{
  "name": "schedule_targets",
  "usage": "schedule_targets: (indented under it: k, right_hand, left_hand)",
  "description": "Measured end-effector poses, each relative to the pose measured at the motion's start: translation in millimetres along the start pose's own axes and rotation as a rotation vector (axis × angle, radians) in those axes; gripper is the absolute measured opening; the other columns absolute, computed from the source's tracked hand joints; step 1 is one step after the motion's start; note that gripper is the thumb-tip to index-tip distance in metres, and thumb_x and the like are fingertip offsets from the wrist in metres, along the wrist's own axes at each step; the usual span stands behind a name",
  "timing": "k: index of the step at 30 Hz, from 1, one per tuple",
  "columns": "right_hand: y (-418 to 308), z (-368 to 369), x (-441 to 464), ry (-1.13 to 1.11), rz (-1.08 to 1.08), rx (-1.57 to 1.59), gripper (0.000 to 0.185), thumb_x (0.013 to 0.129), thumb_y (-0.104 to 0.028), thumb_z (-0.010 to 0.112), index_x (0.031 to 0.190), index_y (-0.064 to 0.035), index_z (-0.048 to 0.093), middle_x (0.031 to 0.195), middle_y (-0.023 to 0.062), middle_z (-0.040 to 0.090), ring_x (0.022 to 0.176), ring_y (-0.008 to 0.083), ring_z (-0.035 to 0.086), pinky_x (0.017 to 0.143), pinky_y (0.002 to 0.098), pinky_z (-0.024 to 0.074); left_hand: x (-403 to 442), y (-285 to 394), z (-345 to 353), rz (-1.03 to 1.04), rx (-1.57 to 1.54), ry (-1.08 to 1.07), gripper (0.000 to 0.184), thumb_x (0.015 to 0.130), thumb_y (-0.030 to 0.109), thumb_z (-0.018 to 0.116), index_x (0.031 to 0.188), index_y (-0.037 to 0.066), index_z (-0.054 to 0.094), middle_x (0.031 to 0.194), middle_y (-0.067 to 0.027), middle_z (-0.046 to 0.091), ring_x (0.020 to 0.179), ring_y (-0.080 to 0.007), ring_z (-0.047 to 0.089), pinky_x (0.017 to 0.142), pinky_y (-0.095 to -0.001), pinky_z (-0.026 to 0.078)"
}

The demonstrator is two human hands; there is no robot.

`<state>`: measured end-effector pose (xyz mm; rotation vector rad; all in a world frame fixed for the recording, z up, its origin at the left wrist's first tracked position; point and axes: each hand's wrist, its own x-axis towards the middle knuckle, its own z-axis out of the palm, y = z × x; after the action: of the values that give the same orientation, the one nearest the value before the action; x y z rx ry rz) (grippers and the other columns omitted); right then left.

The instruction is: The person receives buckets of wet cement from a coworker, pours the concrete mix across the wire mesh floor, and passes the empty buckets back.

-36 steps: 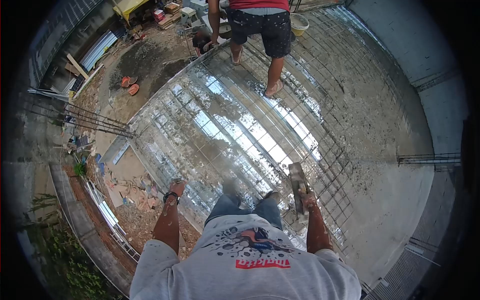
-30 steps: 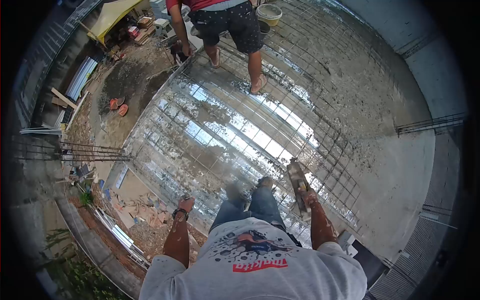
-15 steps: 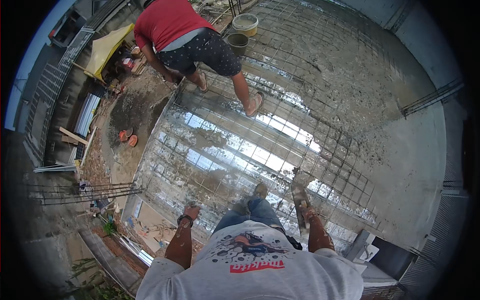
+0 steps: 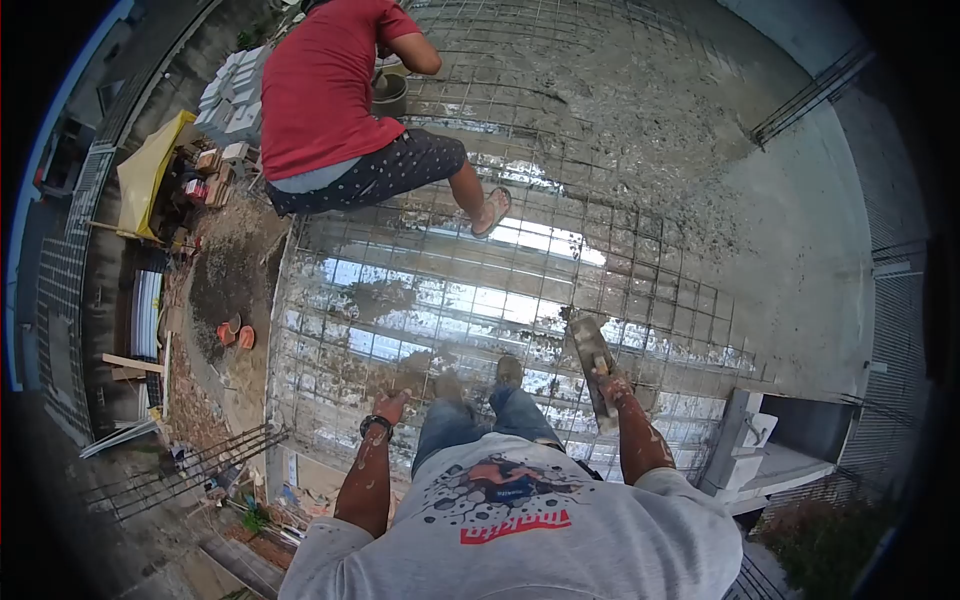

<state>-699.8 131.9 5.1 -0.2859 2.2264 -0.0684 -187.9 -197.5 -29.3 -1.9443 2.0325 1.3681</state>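
Note:
My right hand (image 4: 613, 387) is wrapped round the handle of a long, cement-smeared float (image 4: 583, 343), held out at my right side above the steel mesh (image 4: 640, 265). My left hand (image 4: 390, 405), with a dark band at the wrist, hangs by my left leg. Its fingers are curled in, and what they hold, if anything, is too small to make out. Below both hands lies the wet deck, with shiny metal strips (image 4: 475, 300) and patches of grey concrete under the mesh. Cement spatters my right forearm.
Ahead to the left a co-worker in a red shirt (image 4: 325, 95) bends beside a dark bucket (image 4: 390, 97). Wet concrete (image 4: 650, 130) covers the far right. The deck edge drops off on the left, where rebar rods (image 4: 190, 470) stick out. A block structure (image 4: 738, 440) stands to my right.
My view has turned, and the scene has shifted. The co-worker has moved from leaning down at the deck edge to bending by the buckets. The float stays in my right hand.

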Motion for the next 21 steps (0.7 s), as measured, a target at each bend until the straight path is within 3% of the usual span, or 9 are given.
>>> schedule_targets:
  k: [3,4,6,9,12,15,16,18,21]
  right_hand:
    - [52.6,52.8,33.5,0.012,-0.123,-0.187,0.073,0.084,-0.066,0.050,0.120,-0.0036,0.058,0.100,0.0210,0.066,0.096,0.0327,0.064,0.079,0.0433,0.0509]
    - [74.1,76.1,42.6,0.024,-0.200,-0.259,0.073,0.084,-0.067,0.050,0.118,-0.0028,0.059,0.096,0.0204,0.067,0.092,0.0313,0.065,0.076,0.0431,0.0522]
    - [52.9,79.6,-4.1,-0.088,-0.012,-0.032,0.073,0.083,-0.067,0.051,0.111,-0.0009,0.061,0.087,0.0171,0.067,0.081,0.0281,0.066,0.067,0.0423,0.0538]
    - [50.3,104.1,-44.5,-0.015,0.096,0.189,0.068,0.080,-0.063,0.060,0.099,0.0012,0.064,0.074,0.0116,0.064,0.062,0.0233,0.064,0.054,0.0409,0.0535]
    - [56.1,119.5,-84.3,0.071,0.243,0.285,0.065,0.078,-0.060,0.065,0.099,0.0012,0.064,0.074,0.0118,0.064,0.063,0.0233,0.064,0.053,0.0398,0.0528]
    - [65.4,147.7,-114.2,0.134,0.371,0.351,0.064,0.077,-0.058,0.068,0.101,0.0015,0.064,0.075,0.0132,0.065,0.066,0.0237,0.065,0.053,0.0380,0.0518]
    - [60.5,148.4,-131.9,0.151,0.358,0.345,0.063,0.077,-0.057,0.068,0.102,0.0016,0.064,0.077,0.0137,0.065,0.069,0.0244,0.065,0.055,0.0378,0.0519]
    - [49.4,149.7,-161.4,0.152,0.371,0.416,0.063,0.077,-0.055,0.069,0.104,0.0019,0.064,0.079,0.0150,0.066,0.073,0.0258,0.066,0.059,0.0381,0.0517]
    - [30.4,156.5,-197.3,0.114,0.431,0.575,0.061,0.078,-0.052,0.070,0.107,0.0017,0.063,0.086,0.0177,0.067,0.076,0.0273,0.066,0.065,0.0390,0.0525]
  left_hand:
    - [-22.2,41.5,-32.0,-0.119,-0.054,-0.281,0.051,0.082,0.046,0.063,0.101,-0.001,0.065,0.084,-0.0172,0.068,0.082,-0.0322,0.065,0.075,-0.0411,0.049]
    - [-18.1,32.6,-33.0,-0.164,-0.100,-0.256,0.049,0.082,0.043,0.063,0.100,-0.002,0.065,0.081,-0.0157,0.068,0.080,-0.0304,0.065,0.073,-0.0406,0.049]
    - [0.1,-19.8,-38.1,-0.245,-0.170,-0.208,0.044,0.081,0.038,0.065,0.097,-0.003,0.065,0.075,-0.0126,0.068,0.076,-0.0267,0.065,0.068,-0.0395,0.050]
    - [14.7,-34.4,-65.4,-0.304,-0.232,-0.332,0.051,0.086,0.028,0.063,0.127,0.005,0.044,0.107,-0.0115,0.064,0.092,-0.0269,0.064,0.071,-0.0447,0.052]
    - [26.1,-42.2,-76.2,-0.383,-0.330,-0.370,0.052,0.086,0.031,0.064,0.128,0.006,0.046,0.112,-0.0124,0.063,0.099,-0.0282,0.063,0.073,-0.0434,0.051]
    - [49.0,-53.8,-92.2,-0.422,-0.325,-0.369,0.056,0.082,0.021,0.067,0.128,0.001,0.042,0.113,-0.0204,0.062,0.097,-0.0315,0.063,0.070,-0.0430,0.053]
    - [66.6,-69.8,-97.3,-0.396,-0.309,-0.530,0.044,0.088,0.023,0.060,0.129,0.011,0.047,0.116,-0.0147,0.063,0.111,-0.0309,0.058,0.086,-0.0492,0.047]
    - [104.4,-107.7,-97.2,-0.121,0.101,-0.547,0.036,0.092,0.024,0.051,0.127,0.017,0.051,0.121,-0.0099,0.062,0.116,-0.0294,0.055,0.094,-0.0541,0.040]
    - [143.7,-134.8,-110.1,0.211,0.311,-0.631,0.035,0.096,0.028,0.039,0.126,0.019,0.055,0.132,-0.0053,0.055,0.120,-0.0281,0.052,0.103,-0.0537,0.031]
